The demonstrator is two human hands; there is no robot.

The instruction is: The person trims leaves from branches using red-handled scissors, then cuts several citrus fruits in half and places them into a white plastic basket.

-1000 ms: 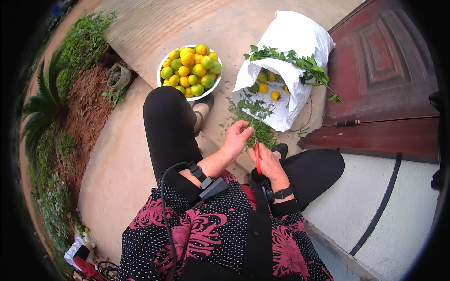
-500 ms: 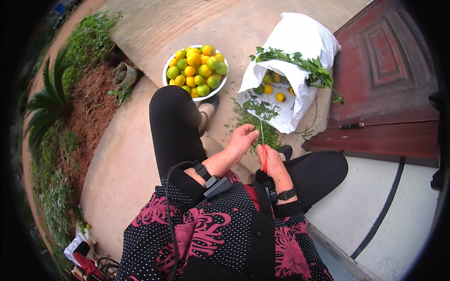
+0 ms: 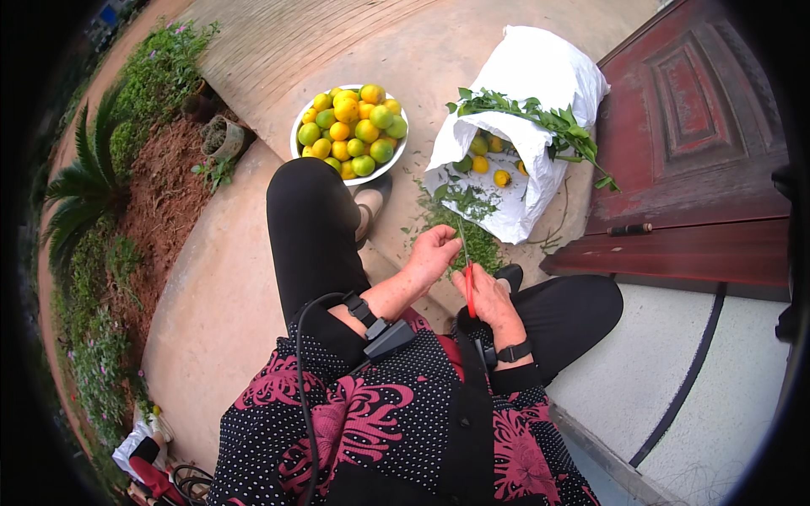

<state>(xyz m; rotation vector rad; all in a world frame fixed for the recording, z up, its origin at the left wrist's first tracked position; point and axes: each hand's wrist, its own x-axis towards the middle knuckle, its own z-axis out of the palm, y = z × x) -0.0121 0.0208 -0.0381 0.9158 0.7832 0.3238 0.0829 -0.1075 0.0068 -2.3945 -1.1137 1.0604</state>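
My right hand (image 3: 491,300) is wrapped around the red handles of a pair of scissors (image 3: 470,291). The thin blades point away from me, toward green leaves (image 3: 467,201) at the mouth of a white woven sack (image 3: 553,72). Close beside the blades, my left hand (image 3: 434,253) is closed in a pinch; what it holds is too small to make out. Several yellow and green citrus fruits (image 3: 480,164) lie inside the sack. A leafy branch (image 3: 540,118) rests across its top. Clipped greenery (image 3: 481,249) covers the ground just beyond my hands.
A white basin (image 3: 295,139) heaped with yellow and green citrus fruits stands beyond my left knee. At the right is a dark red panelled door (image 3: 692,126). A planted bed (image 3: 156,244) with a potted plant (image 3: 226,137) runs along the left. A person's red sleeve (image 3: 152,472) shows lower left.
The scissors and both hands have shifted slightly to the left, and the blades lean a little more leftward. The whole view has drifted slightly too. Fruit, sack and branch appear otherwise the same.
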